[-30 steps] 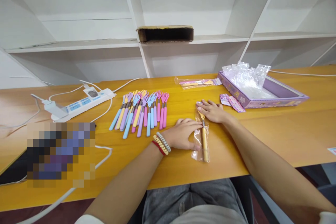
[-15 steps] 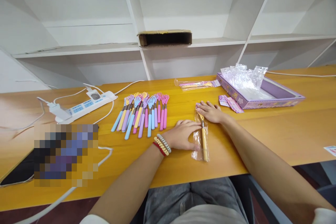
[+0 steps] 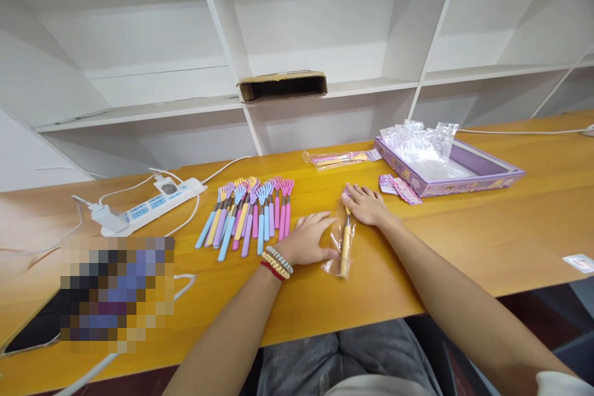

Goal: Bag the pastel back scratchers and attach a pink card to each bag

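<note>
A yellow-handled tool lies inside a clear plastic bag on the wooden table. My right hand rests flat over the top end of the bag, its fingers spread. At the bag's left edge, my left hand touches the plastic with thumb and fingers apart. Left of that hand are several claw-headed tools in blue, yellow, purple and pink, laid side by side. Another bagged tool lies farther back.
A purple tray holding clear bags stands at the back right, with small pink cards beside it. A white power strip and cables lie left. Shelves with a cardboard box rise behind.
The camera view has shifted slightly, so the scene appears moved. Both hands stay at the bagged tool in nearly the same pose.
</note>
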The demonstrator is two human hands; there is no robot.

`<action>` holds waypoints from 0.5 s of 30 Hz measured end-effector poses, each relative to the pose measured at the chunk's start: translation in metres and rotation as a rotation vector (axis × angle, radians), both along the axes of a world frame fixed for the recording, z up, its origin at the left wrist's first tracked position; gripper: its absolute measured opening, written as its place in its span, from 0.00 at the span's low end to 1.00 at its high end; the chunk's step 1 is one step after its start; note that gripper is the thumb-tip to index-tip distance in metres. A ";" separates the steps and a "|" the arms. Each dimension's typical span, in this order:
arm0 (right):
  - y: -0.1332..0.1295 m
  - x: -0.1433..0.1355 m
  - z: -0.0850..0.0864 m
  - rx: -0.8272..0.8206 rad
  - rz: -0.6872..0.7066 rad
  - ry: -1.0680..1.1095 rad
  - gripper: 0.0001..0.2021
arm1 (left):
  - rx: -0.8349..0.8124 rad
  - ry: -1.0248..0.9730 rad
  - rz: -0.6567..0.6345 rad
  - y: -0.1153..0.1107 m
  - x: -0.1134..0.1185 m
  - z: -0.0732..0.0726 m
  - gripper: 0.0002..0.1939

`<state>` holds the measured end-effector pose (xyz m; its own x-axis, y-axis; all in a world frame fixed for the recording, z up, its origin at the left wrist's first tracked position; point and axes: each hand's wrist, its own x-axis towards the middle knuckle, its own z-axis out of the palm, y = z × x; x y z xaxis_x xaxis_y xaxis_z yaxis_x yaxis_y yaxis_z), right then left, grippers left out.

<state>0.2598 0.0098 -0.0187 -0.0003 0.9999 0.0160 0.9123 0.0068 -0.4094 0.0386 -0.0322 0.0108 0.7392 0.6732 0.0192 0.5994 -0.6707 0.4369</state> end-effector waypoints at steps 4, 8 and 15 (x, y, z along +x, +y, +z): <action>0.004 0.011 0.002 0.109 -0.076 0.307 0.36 | 0.055 -0.084 0.144 0.009 -0.005 -0.006 0.29; 0.012 0.025 0.003 0.240 -0.168 0.540 0.33 | 0.079 -0.126 0.315 0.013 -0.004 -0.008 0.19; 0.016 0.034 0.005 0.294 -0.319 0.414 0.23 | -0.068 0.036 0.379 -0.002 -0.007 0.017 0.28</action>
<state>0.2940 0.0263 -0.0141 0.3647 0.9032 0.2265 0.6531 -0.0747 -0.7536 0.0319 -0.0342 0.0281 0.4369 0.8978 -0.0564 0.8151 -0.3686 0.4469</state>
